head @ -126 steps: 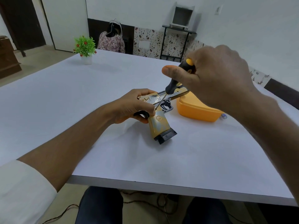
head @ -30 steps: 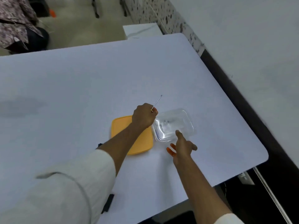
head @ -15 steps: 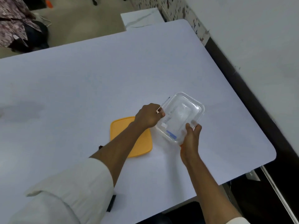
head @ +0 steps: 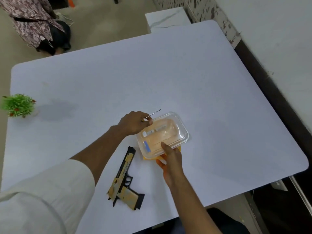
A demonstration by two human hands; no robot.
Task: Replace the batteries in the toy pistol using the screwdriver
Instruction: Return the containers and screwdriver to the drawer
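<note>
Presently, item one: the toy pistol [head: 125, 179] lay flat on the white table [head: 185, 78], untouched, near our edge. Its long axis ran from the muzzle, which pointed away from us toward the clear box [head: 163, 135], back to the grip and black magazine base nearest us. It sat between our two forearms, just beside the box, apart from both hands.

Item two: our left hand [head: 134, 123] was curled around the screwdriver [head: 152, 114], the handle hidden in the fist and the thin shaft sticking out up and to the right, over the far left corner of the box. The knuckles touched or nearly touched the box rim; we could not tell which.

Item three: our right hand [head: 170, 157] gripped the near edge of the clear box, thumb on top and fingers underneath. The box sat over the orange lid [head: 179, 148], of which only a strip showed at the near side. Small pieces, one blue and some white, lay inside the box; we could not make out what they were.

Item four: a small green plant [head: 17, 105] stood at the far left of the table.

Assessment: we judged the pistol nearer the right hand's wrist than the left fist. Since the left hand carried the tool, the muzzle-to-grip line would need steadying by the right hand once it let go of the box.
</note>
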